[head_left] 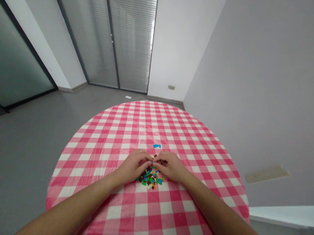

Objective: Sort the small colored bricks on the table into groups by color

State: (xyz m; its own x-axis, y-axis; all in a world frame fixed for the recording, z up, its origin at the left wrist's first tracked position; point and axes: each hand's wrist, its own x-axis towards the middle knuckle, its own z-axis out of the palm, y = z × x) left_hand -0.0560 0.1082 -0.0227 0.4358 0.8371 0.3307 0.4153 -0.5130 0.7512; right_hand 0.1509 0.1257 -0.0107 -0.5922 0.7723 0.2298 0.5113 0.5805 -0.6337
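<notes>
A pile of tiny building bricks (150,177) in green, blue, brown, red, yellow and white lies on the table in front of me. Over its far side my left hand (135,165) and my right hand (172,166) meet fingertip to fingertip. Both are closed in a pinch. Between the fingertips shows a small blue building brick (152,162), mostly covered by the fingers. Just beyond the hands, a flat blue piece made of bricks (157,146) rests on the cloth, touched by neither hand.
The round table has a red-and-white checked tablecloth (146,122) under a shiny clear layer. A white wall (254,84) stands close on the right. Glass panels with blinds (132,41) are at the back. A white power strip (128,97) lies on the floor behind the table.
</notes>
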